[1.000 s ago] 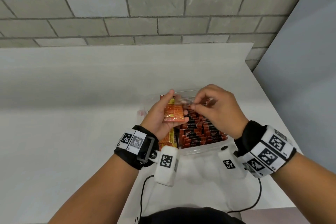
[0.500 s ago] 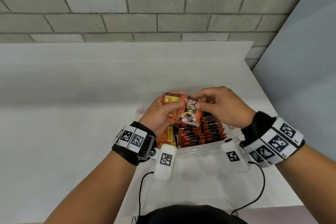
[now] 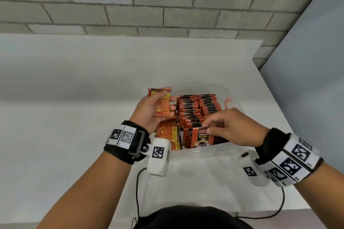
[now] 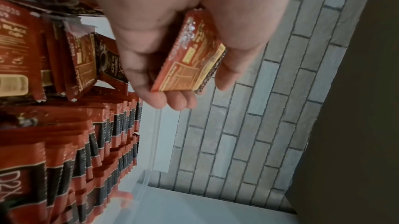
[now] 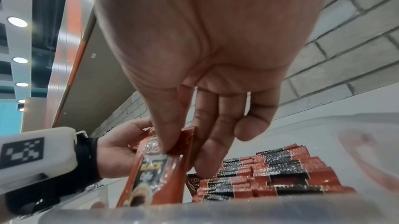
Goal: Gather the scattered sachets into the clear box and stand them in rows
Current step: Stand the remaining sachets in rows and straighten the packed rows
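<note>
1. The right hand (image 3: 234, 128) is pinching a single sachet (image 3: 202, 136) by its top edge between thumb and fingertips, at the near end of the clear box (image 3: 204, 151).
2. That sachet is hanging below the pinch with its long axis roughly upright, its printed front with the "D2X BLACK" lettering facing the person, its lower end down inside the box.
3. Just beyond the pinch, the standing rows of sachets (image 3: 197, 109) are filling the right part of the box, top edges pointing up, fronts leaning toward the person.
4. The left hand (image 3: 150, 109) is gripping a small stack of sachets (image 3: 161, 105), thumb on one long edge and fingers curled round the other, above the far left corner of the box.
5. The stack is standing with its long axis upright, its orange-and-yellow back panel facing the person and its top end sticking out above the fingers.
6. Under that grip, more loose sachets (image 3: 167, 132) are lying tilted in the left part of the box, backs showing.
7. The box is sitting on the white table (image 3: 65, 108).
</note>
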Demonstrator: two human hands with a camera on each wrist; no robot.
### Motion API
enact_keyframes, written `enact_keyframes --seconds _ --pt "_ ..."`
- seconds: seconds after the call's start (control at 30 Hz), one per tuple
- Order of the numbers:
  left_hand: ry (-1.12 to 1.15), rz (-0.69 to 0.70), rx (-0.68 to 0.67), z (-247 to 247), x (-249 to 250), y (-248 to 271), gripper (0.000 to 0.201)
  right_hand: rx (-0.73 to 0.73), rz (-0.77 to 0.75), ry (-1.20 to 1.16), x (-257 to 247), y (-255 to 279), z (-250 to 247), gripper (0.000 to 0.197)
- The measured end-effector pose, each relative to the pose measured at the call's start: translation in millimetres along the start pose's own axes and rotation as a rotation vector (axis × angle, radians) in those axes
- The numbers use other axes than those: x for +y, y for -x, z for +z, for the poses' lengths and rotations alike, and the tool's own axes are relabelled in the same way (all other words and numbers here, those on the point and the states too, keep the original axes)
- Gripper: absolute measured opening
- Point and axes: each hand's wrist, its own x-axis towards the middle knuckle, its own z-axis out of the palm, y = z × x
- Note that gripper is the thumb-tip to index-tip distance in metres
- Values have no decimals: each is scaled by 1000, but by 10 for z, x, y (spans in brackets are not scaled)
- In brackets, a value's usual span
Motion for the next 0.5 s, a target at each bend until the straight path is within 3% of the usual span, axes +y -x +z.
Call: enact_keyframes --seconds 0.2,0.4,0.5 --pt "-8 -4 10 10 8 4 20 90 -58 32 -49 21 -85 12" --pt "2 -5 -3 10 7 2 22 -53 -37 134 -74 17 59 9" --pt "3 -3 3 10 11 -2 21 -35 -32 232 -23 -4 164 8"
